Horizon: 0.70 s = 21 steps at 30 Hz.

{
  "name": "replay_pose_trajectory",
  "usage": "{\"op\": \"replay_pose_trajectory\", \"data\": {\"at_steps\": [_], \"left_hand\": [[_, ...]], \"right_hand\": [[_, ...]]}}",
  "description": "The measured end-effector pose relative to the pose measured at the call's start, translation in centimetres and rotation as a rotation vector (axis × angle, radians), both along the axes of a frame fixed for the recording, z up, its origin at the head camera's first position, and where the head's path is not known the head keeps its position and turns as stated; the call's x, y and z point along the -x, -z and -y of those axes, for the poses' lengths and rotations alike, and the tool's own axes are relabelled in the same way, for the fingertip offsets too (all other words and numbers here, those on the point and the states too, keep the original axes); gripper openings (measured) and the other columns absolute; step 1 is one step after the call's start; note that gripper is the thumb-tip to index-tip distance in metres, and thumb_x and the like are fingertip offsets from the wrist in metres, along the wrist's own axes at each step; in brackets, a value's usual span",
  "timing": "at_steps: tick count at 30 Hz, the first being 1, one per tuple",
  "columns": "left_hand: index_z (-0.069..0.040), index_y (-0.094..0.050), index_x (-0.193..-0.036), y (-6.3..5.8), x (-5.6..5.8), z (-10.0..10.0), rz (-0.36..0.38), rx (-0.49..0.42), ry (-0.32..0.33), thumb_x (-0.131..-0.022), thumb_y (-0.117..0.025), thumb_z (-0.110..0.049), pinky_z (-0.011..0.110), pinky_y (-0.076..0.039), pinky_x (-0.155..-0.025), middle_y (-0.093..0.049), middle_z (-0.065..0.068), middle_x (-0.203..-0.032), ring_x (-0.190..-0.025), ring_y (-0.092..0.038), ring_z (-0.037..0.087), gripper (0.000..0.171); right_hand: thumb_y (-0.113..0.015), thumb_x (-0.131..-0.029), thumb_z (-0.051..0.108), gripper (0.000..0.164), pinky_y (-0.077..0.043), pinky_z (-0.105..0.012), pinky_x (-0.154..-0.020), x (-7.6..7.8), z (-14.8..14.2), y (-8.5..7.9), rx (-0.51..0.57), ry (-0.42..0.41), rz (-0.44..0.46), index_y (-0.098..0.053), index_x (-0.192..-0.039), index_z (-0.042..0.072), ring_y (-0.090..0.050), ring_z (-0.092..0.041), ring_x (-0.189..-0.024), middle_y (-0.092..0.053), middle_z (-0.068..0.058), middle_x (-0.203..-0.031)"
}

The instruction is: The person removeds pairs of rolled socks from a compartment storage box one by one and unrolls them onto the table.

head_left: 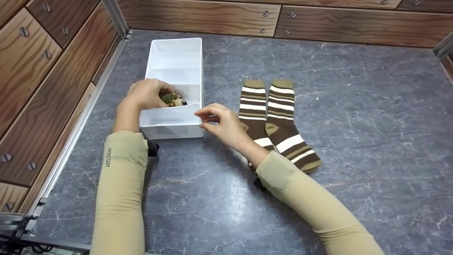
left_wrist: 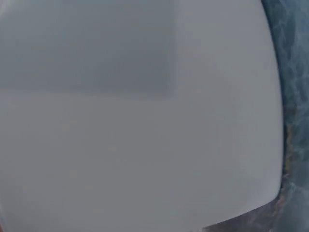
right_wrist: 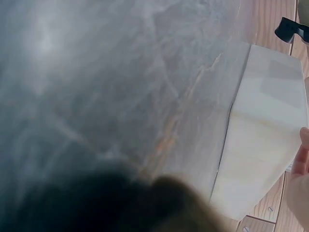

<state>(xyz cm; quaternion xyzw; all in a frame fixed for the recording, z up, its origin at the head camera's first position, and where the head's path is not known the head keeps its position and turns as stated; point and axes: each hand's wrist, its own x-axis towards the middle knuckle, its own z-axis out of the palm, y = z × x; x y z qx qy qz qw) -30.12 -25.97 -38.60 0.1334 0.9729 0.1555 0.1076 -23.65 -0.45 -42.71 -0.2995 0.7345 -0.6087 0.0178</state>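
Observation:
A white plastic box [head_left: 173,131] with several compartments stands on the left part of the table. My left hand [head_left: 147,94] reaches over its left side, fingers curled round a small green-and-tan camouflage-patterned bundle [head_left: 173,99] in the second compartment from the front. The hand partly hides the bundle. At the near right corner, my right hand [head_left: 226,125] pinches the box rim between thumb and fingers. In the right wrist view the right hand's fingers [right_wrist: 303,150] show at the box edge. Only the box's pale outer wall [left_wrist: 145,154] fills most of the left wrist view.
Two brown socks with white and tan stripes, a left one [head_left: 252,102] and a right one [head_left: 283,106], lie flat side by side right of the box. My right forearm partly covers the left sock. Wood-patterned walls [head_left: 198,17] border the grey marbled table [head_left: 371,124].

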Motion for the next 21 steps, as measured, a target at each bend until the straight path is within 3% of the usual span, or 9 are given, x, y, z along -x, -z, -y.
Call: {"op": "replay_pose_trajectory", "data": {"at_steps": [9,14,17,21], "left_hand": [[-0.013,-0.074,-0.105,0.9,-0.3,0.6,-0.077,-0.126,-0.058,-0.070,-0.080,-0.014,0.048,-0.044,-0.083,-0.070,0.006,-0.105,-0.095,-0.059,0.025,0.035],[-0.012,-0.075,-0.100,1.5,-0.6,0.9,-0.122,-0.228,-0.098,-0.070,-0.079,-0.010,0.043,-0.043,-0.078,-0.072,0.006,-0.099,-0.089,-0.060,0.023,0.031],[-0.008,-0.075,-0.100,1.7,-0.7,1.1,-0.142,-0.349,-0.108,-0.071,-0.078,-0.006,0.036,-0.046,-0.077,-0.071,0.009,-0.098,-0.088,-0.062,0.021,0.029],[0.000,-0.073,-0.100,2.0,-0.8,1.2,-0.171,-0.598,-0.110,-0.072,-0.077,0.002,0.026,-0.052,-0.073,-0.070,0.012,-0.093,-0.081,-0.064,0.019,0.028]], "right_hand": [[-0.069,-0.079,-0.012,0.026,-0.053,-0.027,-0.084,0.0,-0.1,0.1,0.014,-0.011,0.022,-0.067,-0.105,-0.006,-0.063,-0.032,-0.094,-0.063,-0.013,-0.104],[-0.069,-0.080,-0.011,0.026,-0.053,-0.027,-0.084,0.0,-0.2,0.1,0.014,-0.011,0.039,-0.067,-0.105,-0.006,-0.063,-0.027,-0.094,-0.063,-0.013,-0.103],[-0.069,-0.080,-0.011,0.026,-0.052,-0.027,-0.085,0.0,-0.2,0.0,0.017,-0.016,0.049,-0.067,-0.105,-0.006,-0.062,-0.029,-0.095,-0.063,-0.013,-0.104],[-0.069,-0.080,-0.010,0.027,-0.052,-0.027,-0.085,0.1,-0.3,-0.1,0.022,-0.028,0.058,-0.067,-0.106,-0.006,-0.061,-0.037,-0.097,-0.062,-0.014,-0.104]]}}
